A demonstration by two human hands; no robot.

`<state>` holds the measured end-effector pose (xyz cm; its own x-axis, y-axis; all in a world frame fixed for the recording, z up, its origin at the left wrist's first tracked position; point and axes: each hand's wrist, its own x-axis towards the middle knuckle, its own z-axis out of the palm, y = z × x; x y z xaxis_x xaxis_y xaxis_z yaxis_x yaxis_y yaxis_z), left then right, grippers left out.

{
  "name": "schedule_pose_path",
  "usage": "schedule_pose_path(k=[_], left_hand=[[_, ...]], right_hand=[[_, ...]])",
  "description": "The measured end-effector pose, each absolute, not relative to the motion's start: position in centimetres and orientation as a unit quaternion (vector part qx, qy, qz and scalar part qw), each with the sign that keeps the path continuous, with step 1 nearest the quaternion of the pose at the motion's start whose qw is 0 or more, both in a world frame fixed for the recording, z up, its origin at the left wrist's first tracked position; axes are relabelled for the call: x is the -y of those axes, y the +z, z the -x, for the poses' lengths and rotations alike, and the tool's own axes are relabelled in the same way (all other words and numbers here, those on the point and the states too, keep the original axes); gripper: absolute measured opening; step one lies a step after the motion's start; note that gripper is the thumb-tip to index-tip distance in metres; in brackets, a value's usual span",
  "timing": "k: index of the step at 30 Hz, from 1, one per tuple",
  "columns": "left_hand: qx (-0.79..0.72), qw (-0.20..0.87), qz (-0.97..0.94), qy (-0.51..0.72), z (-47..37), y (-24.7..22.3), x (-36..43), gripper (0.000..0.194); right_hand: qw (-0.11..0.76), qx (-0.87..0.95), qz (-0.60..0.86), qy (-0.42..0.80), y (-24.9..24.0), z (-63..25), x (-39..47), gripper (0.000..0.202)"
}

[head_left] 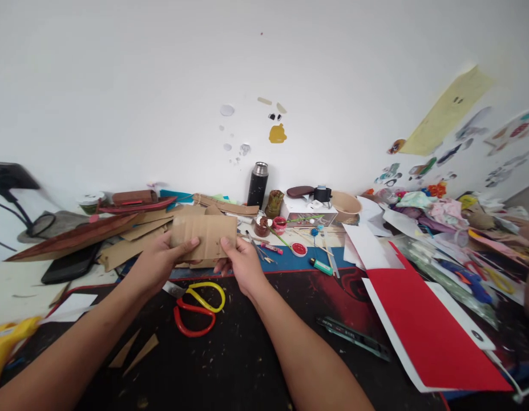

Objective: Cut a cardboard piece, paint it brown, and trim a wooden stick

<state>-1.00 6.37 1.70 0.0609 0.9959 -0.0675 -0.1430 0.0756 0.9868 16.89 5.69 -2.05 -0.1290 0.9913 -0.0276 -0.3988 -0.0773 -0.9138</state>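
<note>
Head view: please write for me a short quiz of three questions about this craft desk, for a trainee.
1. True or false: both hands hold the cardboard piece above the desk.
2. Which thing lies on the dark mat directly under the hands?
A. scissors
B. a hammer
C. a plate
3. Fill the gap: the large sheet at the right side of the desk is ____ in colour.

Key
1. True: the left hand and the right hand each have a grip on a lower corner.
2. A: the scissors have one yellow and one red handle.
3. Red: the red sheet lies partly over white paper.
</note>
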Motion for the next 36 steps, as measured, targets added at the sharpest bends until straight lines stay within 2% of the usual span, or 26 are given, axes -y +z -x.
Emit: schedule_pose_path(k=[8, 15, 24, 31, 36], left_hand=[[-0.414, 0.652, -0.391, 0.501, 0.6, 1.0, -6.4, 0.050], [-0.423, 0.617, -0.392, 0.535, 1.1, 1.0, -6.8, 0.043], [-0.429, 0.619, -0.395, 0.527, 1.5, 0.3, -7.3, 0.043], [-0.432, 0.612, -0.309, 0.586, 0.4, 0.2, -7.2, 0.020], [-0.429, 0.598, -0.278, 0.617, 0.8, 0.7, -7.4, 0.019]], right_hand=[[0.577, 0.361, 0.367, 0.633, -2.1, -17.1, -5.8, 0.053], [0.528, 0.390, 0.365, 0.660, -2.0, -16.8, -5.5, 0.055], [0.524, 0.395, 0.372, 0.657, -2.4, -16.9, -5.6, 0.057], [0.532, 0.397, 0.371, 0.650, -2.6, -16.7, -5.7, 0.058], [0.569, 0.340, 0.397, 0.635, -3.1, -16.3, -5.3, 0.058]])
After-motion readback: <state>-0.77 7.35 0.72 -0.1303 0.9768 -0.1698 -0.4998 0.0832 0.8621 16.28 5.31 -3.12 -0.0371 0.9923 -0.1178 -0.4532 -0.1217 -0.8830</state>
